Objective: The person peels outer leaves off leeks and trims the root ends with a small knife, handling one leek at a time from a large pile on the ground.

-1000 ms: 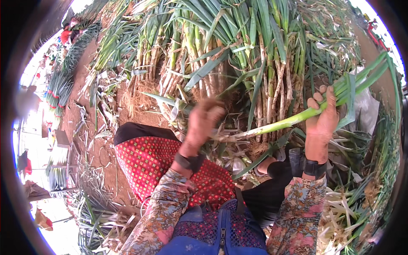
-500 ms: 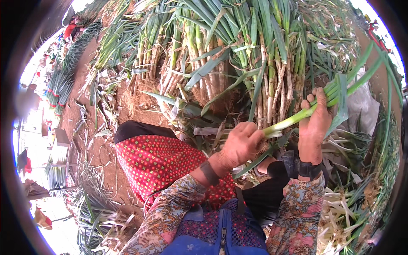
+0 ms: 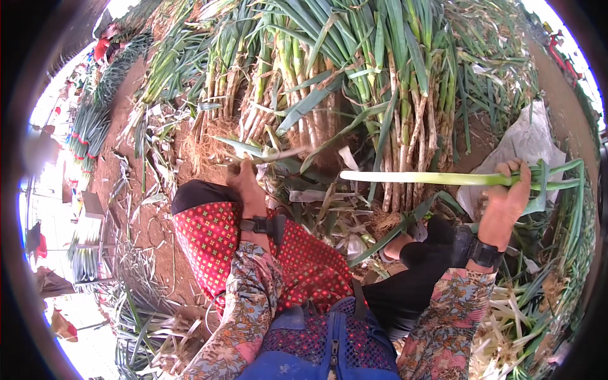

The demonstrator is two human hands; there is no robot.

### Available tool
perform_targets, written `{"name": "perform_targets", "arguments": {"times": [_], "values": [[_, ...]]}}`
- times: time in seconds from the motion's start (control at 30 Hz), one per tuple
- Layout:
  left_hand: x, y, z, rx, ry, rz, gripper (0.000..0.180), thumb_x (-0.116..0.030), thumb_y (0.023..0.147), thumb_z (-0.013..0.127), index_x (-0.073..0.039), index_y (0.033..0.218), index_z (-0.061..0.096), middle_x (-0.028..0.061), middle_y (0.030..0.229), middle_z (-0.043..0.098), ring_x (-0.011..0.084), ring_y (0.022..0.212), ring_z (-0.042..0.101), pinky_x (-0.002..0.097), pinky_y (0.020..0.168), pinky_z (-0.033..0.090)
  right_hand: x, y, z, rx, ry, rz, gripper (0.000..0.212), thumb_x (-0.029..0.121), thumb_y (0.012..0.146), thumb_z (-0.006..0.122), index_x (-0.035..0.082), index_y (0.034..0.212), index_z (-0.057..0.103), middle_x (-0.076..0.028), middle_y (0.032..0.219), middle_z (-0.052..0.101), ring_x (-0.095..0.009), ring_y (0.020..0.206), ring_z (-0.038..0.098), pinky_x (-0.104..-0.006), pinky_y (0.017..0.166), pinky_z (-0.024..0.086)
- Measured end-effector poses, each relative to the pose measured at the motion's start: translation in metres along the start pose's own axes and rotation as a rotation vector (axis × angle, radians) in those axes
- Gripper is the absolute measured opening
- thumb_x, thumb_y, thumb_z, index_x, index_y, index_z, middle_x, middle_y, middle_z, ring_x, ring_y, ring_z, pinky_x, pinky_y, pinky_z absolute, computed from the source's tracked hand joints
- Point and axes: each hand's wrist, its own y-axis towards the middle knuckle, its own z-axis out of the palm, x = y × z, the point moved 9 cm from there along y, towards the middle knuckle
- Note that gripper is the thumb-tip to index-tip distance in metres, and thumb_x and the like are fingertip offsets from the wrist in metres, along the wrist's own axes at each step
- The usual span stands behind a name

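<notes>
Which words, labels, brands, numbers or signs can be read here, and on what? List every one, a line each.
None can be read.
Stalk in the right hand: no writing shows.
Wristbands: no writing that I can make out.
White sack: no readable print.
Far background, left: too small and washed out to tell.

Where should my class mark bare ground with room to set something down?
Bare soil shows as a left strip between tied bundles and leaf scraps, and a smaller patch between those scraps and the red cloth. It is crowded at the onion heap, and below the held stalk with scraps and a foot.
</notes>
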Motion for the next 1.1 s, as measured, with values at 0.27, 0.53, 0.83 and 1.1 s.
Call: {"name": "perform_targets", "arguments": {"times": [0.27, 0.53, 0.83, 1.1], "values": [[-0.024, -0.159, 0.155, 1.065, 0.26, -0.22, 0.051, -0.032, 0.095, 0.062, 0.0, 0.133, 0.048, 0.0129, 0.118, 0.06, 0.02, 0.084, 0.066, 0.0314, 0.068, 0.055, -0.005, 0.038, -0.035, -0.062, -0.236, -0.035, 0.009, 0.004, 0.092, 0.058, 0.009, 0.095, 0.051, -0.003, 0.08, 0.054, -0.011, 0.062, 0.048, -0.0238, 0.047, 0.036], [0.023, -0.287, 0.152, 1.691, 0.59, 0.056, 0.034, -0.022, 0.093, 0.059, -0.008, 0.125, 0.06, 0.0143, 0.115, 0.065, 0.0243, 0.097, 0.065, 0.0361, 0.086, 0.052, -0.102, 0.055, -0.025, -0.1, -0.356, 0.286, 0.021, 0.004, 0.088, 0.064, 0.008, 0.103, 0.05, -0.007, 0.088, 0.06, -0.013, 0.066, 0.058, -0.0211, 0.05, 0.046], [0.038, -0.236, 0.132, 1.488, 0.774, -0.103, 0.036, -0.031, 0.094, 0.058, 0.0, 0.113, 0.063, 0.0173, 0.091, 0.067, 0.0281, 0.082, 0.066, 0.039, 0.071, 0.051, -0.238, 0.054, -0.131, -0.088, -1.235, 0.347, 0.071, 0.009, 0.078, 0.074, -0.004, 0.137, 0.038, -0.014, 0.091, 0.065, -0.02, 0.058, 0.061, -0.0303, 0.045, 0.049], [0.034, -0.194, 0.17, 1.234, 0.564, -0.243, 0.029, -0.023, 0.092, 0.059, 0.003, 0.103, 0.064, 0.0124, 0.077, 0.066, 0.0178, 0.069, 0.062, 0.0334, 0.064, 0.05, -0.208, 0.079, -0.164, -0.173, -1.383, 0.102, 0.07, 0.015, 0.078, 0.08, 0.007, 0.138, 0.044, -0.009, 0.11, 0.06, -0.019, 0.074, 0.06, -0.0314, 0.052, 0.05]]}}
